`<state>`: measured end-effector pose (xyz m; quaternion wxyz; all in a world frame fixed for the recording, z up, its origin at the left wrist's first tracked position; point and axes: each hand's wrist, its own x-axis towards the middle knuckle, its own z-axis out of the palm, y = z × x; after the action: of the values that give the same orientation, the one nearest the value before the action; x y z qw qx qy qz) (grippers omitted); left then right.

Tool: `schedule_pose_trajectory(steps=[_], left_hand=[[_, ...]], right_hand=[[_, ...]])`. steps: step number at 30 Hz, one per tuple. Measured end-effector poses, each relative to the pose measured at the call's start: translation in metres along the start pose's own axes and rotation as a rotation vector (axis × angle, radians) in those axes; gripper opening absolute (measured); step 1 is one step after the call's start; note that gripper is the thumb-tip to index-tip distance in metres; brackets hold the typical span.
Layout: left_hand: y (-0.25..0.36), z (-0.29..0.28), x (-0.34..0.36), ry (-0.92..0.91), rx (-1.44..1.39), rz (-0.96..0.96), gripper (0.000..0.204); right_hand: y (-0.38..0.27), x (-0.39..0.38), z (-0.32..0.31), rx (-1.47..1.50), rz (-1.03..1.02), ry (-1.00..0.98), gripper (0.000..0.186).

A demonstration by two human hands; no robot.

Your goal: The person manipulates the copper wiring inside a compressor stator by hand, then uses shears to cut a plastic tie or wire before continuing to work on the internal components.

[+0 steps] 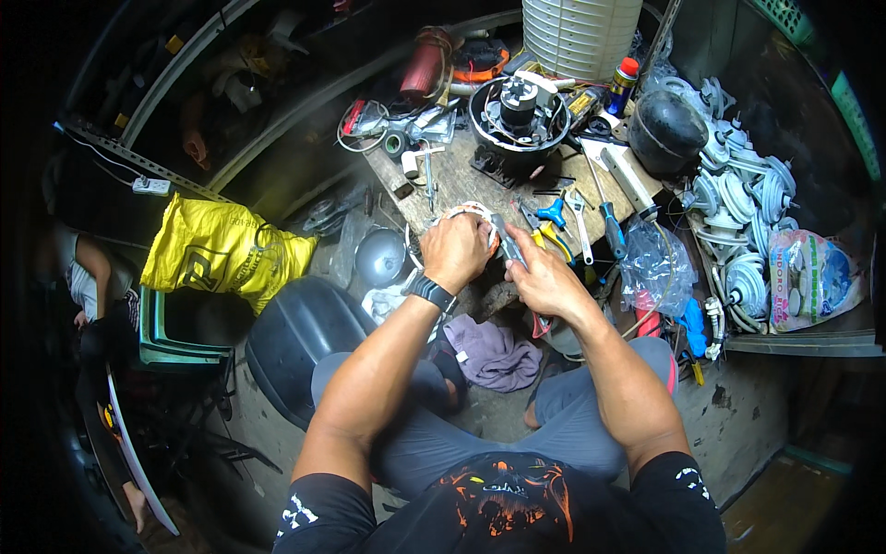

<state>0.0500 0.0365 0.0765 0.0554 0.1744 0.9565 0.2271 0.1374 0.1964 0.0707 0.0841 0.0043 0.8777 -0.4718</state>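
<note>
My left hand [456,247] is closed round a ring-shaped piece [477,210] with white and copper-orange edges, like a motor's wound core, at the bench's near edge. My right hand [544,275] grips a grey metal tool [506,238], its thumb along the shaft and its tip against the ring's right side. The fingers hide much of both things. Below the right hand a red handle [541,324] shows; whether it belongs to the grey tool, I cannot tell. Just right lie yellow-handled pliers [557,244], a blue three-armed tool [553,212] and an adjustable wrench [580,226].
An opened motor housing [519,115] stands on the wooden bench [461,175]. A blue-handled screwdriver [612,231] lies at the right. Many grey pulley-like discs [738,198] are heaped beyond. At left are a yellow sack [221,249] and a black rounded case [305,342]; a purple cloth [492,353] lies below.
</note>
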Motion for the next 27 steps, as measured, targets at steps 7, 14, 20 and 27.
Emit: schedule_pose_trajectory(steps=[7, 14, 20, 27], left_hand=[[-0.003, 0.012, -0.002, 0.11, 0.015, 0.087, 0.024], [-0.008, 0.021, -0.003, 0.171, 0.023, 0.156, 0.022], [-0.013, 0.028, -0.003, 0.232, 0.052, 0.195, 0.021], [-0.018, 0.034, -0.004, 0.281, 0.041, 0.271, 0.018]], right_hand=[[0.005, -0.001, 0.004, -0.116, -0.096, 0.069, 0.058], [0.004, 0.005, -0.001, -0.157, -0.119, 0.051, 0.057], [0.0, 0.0, -0.007, -0.156, -0.044, -0.045, 0.057], [0.011, -0.001, -0.002, -0.121, -0.173, 0.007, 0.056]])
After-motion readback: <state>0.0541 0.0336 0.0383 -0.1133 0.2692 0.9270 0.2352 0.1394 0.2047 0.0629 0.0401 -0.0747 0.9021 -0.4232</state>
